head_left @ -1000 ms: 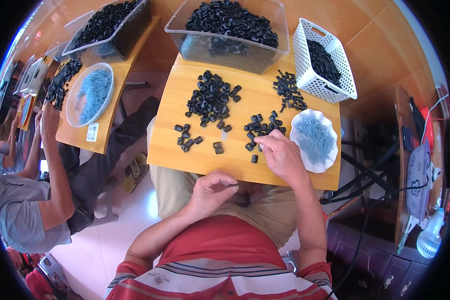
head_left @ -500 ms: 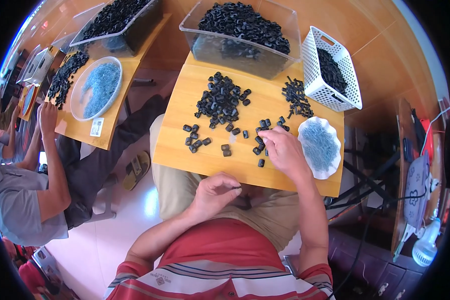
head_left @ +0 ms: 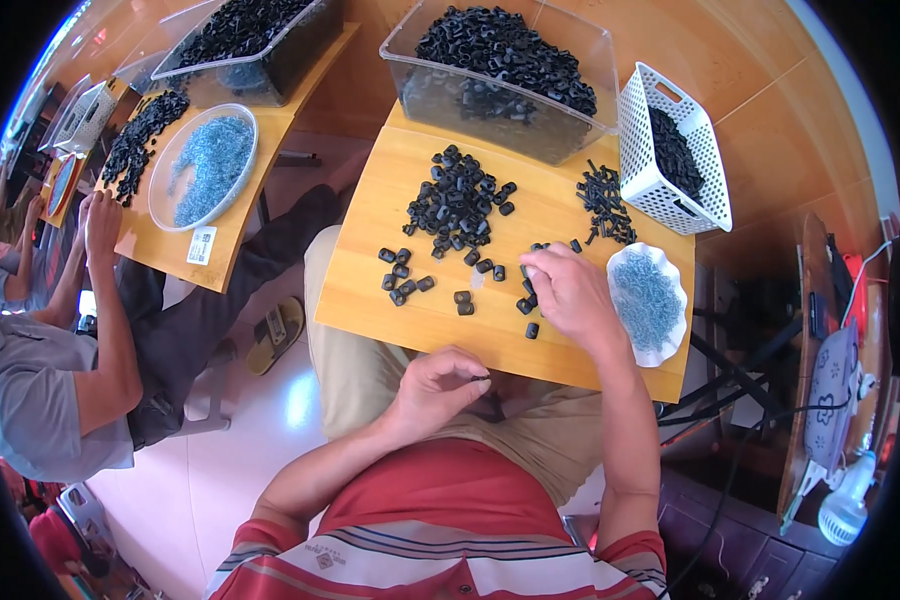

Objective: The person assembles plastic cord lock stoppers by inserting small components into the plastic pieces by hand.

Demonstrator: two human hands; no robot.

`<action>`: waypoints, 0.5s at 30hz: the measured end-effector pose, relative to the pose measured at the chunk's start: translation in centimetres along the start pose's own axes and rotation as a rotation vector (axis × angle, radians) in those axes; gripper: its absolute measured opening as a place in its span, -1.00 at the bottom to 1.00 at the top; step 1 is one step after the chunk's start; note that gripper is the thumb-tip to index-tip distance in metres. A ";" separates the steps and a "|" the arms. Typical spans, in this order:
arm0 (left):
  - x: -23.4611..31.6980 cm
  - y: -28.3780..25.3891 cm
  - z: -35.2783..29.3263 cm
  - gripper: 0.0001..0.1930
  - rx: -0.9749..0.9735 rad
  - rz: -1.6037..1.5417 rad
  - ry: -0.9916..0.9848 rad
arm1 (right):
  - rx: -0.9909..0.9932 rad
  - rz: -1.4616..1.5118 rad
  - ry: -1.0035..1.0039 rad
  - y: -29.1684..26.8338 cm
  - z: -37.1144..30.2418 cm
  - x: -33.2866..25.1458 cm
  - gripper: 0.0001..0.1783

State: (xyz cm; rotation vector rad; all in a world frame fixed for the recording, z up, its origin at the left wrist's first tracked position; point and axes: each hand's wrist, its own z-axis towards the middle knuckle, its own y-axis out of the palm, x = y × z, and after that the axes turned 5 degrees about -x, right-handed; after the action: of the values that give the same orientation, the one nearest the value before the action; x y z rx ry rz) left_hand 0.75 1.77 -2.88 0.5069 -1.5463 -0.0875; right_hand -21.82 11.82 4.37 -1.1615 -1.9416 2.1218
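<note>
My left hand (head_left: 436, 393) is held above my lap, just off the table's near edge. Its thumb and fingertips pinch together, and a tiny dark thing shows between them, too small to name. My right hand (head_left: 574, 297) reaches over the right part of the wooden table (head_left: 370, 320), fingertips closed down among a few short black plastic pieces (head_left: 532, 330). Whatever those fingers grip is hidden. Left of it lie more loose black pieces (head_left: 398, 285), with a larger pile of them (head_left: 453, 200) behind.
A clear bin (head_left: 500, 120) of black parts stands at the back. Beside it are a white perforated basket (head_left: 705, 175), a heap of thin black parts (head_left: 603, 205) and a scalloped white dish (head_left: 650, 358) of bluish small pieces. A co-worker (head_left: 60, 385) sits left at another table.
The view has shifted slightly, so the table sits a little further right. My right fingertips stay among the black pieces with a small shift; my left hand keeps its pinch.
</note>
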 end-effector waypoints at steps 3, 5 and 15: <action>0.0 -0.1 -0.1 -0.83 -0.034 0.040 0.046 | 0.020 0.001 -0.017 0.5 0.8 -1.5 -0.73; 0.2 -0.1 0.0 -0.84 -0.036 0.058 0.026 | -0.039 -0.024 -0.035 0.8 1.2 -2.1 -0.73; 0.3 -0.4 -0.2 -0.85 0.000 0.011 0.030 | -0.162 -0.081 -0.012 1.4 2.2 -3.5 -0.75</action>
State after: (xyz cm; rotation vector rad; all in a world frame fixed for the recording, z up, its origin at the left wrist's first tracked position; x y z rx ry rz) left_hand 1.02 1.37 -2.75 0.4981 -1.5194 -0.0710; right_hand -19.89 7.97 4.74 -1.0757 -2.1613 1.9682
